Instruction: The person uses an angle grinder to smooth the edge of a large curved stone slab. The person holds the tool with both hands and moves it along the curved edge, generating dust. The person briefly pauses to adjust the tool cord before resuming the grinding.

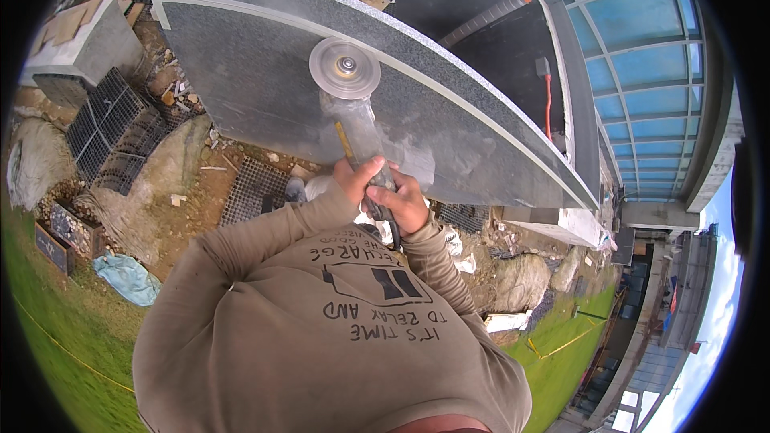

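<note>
An angle grinder (358,138) coated in pale dust points away from me. Its round disc (327,78) looks smeared, as if spinning, and overlaps the light line below the top edge of a grey stone-faced wall (257,72). Whether the disc touches the stone I cannot tell. My left hand (358,180) is closed around the left side of the tool's body, close to a yellow strip. Farther back, my right hand (405,205) wraps round the rear handle, its thumb on top. Pale dust marks the wall beside the tool.
Beyond the wall's speckled top edge lies a dark recess with a grey pipe (485,18) and an orange conduit (548,108). Black plastic grids (104,120), rubble and a blue sheet (127,279) lie at left. A low concrete block (553,226) stands at right.
</note>
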{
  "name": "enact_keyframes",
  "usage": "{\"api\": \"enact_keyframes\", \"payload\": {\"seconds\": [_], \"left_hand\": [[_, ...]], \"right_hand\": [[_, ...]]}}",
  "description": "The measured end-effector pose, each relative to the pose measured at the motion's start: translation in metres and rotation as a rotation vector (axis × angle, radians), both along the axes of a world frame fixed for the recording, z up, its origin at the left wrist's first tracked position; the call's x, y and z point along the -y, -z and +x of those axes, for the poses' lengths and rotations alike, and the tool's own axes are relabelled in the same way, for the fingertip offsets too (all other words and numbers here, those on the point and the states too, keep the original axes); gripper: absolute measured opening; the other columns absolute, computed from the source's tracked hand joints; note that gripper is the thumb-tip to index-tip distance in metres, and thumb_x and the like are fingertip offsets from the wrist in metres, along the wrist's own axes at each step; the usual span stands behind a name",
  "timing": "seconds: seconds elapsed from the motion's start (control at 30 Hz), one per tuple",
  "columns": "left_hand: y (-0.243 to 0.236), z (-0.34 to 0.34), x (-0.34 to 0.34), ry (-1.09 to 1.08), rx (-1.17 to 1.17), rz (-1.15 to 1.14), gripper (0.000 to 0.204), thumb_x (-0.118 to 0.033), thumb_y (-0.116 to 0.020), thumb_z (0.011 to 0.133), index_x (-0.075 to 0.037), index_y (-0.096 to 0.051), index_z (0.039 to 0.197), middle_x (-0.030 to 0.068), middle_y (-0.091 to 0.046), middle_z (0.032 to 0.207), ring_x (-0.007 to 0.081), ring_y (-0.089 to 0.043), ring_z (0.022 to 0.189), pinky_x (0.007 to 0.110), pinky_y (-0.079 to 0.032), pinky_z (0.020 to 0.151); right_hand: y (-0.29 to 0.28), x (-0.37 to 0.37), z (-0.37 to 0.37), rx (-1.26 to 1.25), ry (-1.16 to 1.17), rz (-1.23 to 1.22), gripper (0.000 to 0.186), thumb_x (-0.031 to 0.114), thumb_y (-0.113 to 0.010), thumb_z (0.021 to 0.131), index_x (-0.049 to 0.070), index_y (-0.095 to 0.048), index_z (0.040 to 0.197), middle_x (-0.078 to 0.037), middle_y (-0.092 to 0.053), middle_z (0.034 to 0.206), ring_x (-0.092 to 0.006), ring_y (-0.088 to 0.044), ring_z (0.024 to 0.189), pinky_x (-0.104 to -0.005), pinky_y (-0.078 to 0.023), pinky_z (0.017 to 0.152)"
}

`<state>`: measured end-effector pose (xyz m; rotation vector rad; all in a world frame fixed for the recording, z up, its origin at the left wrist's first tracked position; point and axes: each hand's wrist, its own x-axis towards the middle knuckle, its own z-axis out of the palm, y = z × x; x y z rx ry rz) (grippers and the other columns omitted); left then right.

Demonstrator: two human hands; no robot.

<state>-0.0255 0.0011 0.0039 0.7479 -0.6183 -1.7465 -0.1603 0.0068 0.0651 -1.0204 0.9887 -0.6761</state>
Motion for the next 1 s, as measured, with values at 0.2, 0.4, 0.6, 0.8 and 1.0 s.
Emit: {"api": "enact_keyframes", "payload": {"seconds": [0.2, 0.4, 0.6, 0.8, 1.0], "left_hand": [[0.002, 0.008, 0.005, 0.003, 0.001, -0.013, 0.056, -0.052, -0.061, 0.086, 0.0, -0.068, 0.107, 0.0076, -0.067, 0.082, 0.0134, -0.062, 0.061, 0.026, -0.048, 0.046], [0.001, 0.016, 0.01, 0.044, 0.009, 0.01, 0.058, -0.053, -0.062, 0.085, 0.002, -0.067, 0.106, 0.0086, -0.065, 0.082, 0.0148, -0.063, 0.064, 0.027, -0.05, 0.048], [0.001, 0.02, 0.015, 0.003, -0.016, 0.006, 0.061, -0.053, -0.063, 0.085, 0.004, -0.065, 0.107, 0.0112, -0.066, 0.087, 0.017, -0.066, 0.068, 0.028, -0.054, 0.05], [0.002, 0.022, 0.016, 0.009, 0.026, -0.001, 0.06, -0.052, -0.062, 0.086, 0.004, -0.066, 0.107, 0.0128, -0.067, 0.087, 0.0169, -0.066, 0.065, 0.028, -0.054, 0.049], [-0.001, 0.012, 0.008, 0.001, 0.011, 0.002, 0.059, -0.053, -0.062, 0.086, 0.003, -0.068, 0.104, 0.0097, -0.067, 0.079, 0.0131, -0.062, 0.056, 0.025, -0.048, 0.042]], "right_hand": [[-0.002, 0.008, 0.009, 0.009, -0.02, -0.011, 0.036, 0.009, -0.066, 0.09, -0.012, -0.054, 0.117, -0.011, -0.065, 0.088, -0.0158, -0.064, 0.073, -0.0277, -0.051, 0.065], [0.0, 0.015, 0.011, -0.011, -0.043, -0.008, 0.04, 0.01, -0.065, 0.09, -0.013, -0.052, 0.12, -0.013, -0.065, 0.087, -0.0178, -0.064, 0.071, -0.0284, -0.051, 0.064], [0.008, 0.023, 0.016, 0.017, -0.048, -0.022, 0.039, 0.01, -0.065, 0.091, -0.014, -0.05, 0.118, -0.015, -0.065, 0.086, -0.0188, -0.065, 0.069, -0.0285, -0.051, 0.062], [0.009, 0.024, 0.015, 0.019, -0.042, 0.009, 0.038, 0.01, -0.065, 0.09, -0.013, -0.051, 0.117, -0.015, -0.066, 0.087, -0.0198, -0.066, 0.07, -0.0289, -0.052, 0.062], [0.004, 0.012, 0.009, 0.014, -0.015, -0.002, 0.04, 0.008, -0.066, 0.089, -0.014, -0.052, 0.119, -0.012, -0.064, 0.09, -0.0162, -0.064, 0.07, -0.0269, -0.051, 0.061]]}}
